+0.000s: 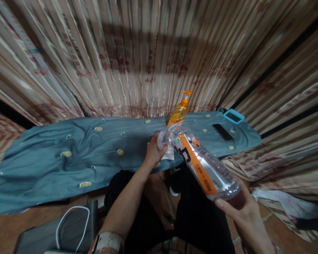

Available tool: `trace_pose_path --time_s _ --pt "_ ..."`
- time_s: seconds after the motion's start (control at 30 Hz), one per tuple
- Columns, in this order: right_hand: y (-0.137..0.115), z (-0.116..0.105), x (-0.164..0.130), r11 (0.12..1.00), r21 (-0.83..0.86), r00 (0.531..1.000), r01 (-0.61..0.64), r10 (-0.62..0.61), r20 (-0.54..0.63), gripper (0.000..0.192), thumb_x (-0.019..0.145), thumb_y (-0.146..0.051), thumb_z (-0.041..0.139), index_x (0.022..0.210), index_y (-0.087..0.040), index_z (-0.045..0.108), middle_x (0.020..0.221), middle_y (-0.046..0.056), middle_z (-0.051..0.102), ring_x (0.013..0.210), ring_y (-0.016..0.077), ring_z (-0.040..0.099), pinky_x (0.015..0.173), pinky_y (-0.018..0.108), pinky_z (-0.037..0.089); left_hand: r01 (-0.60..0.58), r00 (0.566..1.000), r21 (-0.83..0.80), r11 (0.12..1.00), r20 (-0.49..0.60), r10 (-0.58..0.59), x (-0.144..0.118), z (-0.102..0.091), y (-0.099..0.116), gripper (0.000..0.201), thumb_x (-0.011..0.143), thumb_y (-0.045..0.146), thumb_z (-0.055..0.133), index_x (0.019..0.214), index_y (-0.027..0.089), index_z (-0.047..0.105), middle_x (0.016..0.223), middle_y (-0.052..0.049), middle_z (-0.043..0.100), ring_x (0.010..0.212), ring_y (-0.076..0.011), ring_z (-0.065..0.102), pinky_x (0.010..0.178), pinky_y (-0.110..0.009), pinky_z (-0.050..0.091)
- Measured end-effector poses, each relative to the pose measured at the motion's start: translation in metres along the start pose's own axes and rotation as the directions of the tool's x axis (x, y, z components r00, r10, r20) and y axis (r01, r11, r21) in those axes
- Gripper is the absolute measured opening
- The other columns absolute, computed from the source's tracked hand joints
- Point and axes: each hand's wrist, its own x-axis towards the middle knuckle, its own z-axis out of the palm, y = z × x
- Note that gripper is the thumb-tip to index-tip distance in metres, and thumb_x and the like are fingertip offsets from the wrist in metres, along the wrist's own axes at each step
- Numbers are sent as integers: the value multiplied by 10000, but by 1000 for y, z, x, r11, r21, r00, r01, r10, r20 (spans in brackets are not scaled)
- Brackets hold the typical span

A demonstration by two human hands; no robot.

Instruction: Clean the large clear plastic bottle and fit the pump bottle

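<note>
A large clear plastic bottle (201, 165) with an orange and silver label is tilted, its neck toward the upper left. My right hand (243, 208) is wrapped round its base. My left hand (155, 150) grips a small clear plastic piece (164, 135), perhaps a cup, right at the bottle's neck; its exact shape is hard to make out. Just behind stands a pump bottle (178, 112) with an orange pump head and yellow contents, partly hidden by the clear plastic. Below the left hand's fingers a white tissue (169, 153) lies on the cloth.
A blue-green patterned cloth (108, 137) covers the long, low surface. A dark phone (223, 132) and a light-blue framed device (234, 116) lie at its right end. Striped curtains (137, 63) hang behind. At lower left, a white cable (72, 225) rests on a grey box (50, 233).
</note>
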Motion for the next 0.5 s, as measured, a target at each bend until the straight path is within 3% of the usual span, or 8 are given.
trace_pose_path --time_s 0.23,0.5 --pt "-10 1 -2 998 -17 997 -65 66 43 605 687 -326 887 1220 -236 615 1139 65 787 1046 276 758 914 338 610 14 1000 8 1000 -4 -14 0 1 -1 521 767 240 708 1263 195 555 1208 -96 709 1119 -275 677 986 -414 531" --pt "-3 1 -2 997 -38 997 -69 68 -28 637 636 -394 904 1191 -237 635 1131 73 781 1036 295 752 905 352 605 40 999 13 999 2 -40 0 1 -1 534 764 242 722 1267 192 550 1208 -97 707 1128 -273 671 989 -416 528"
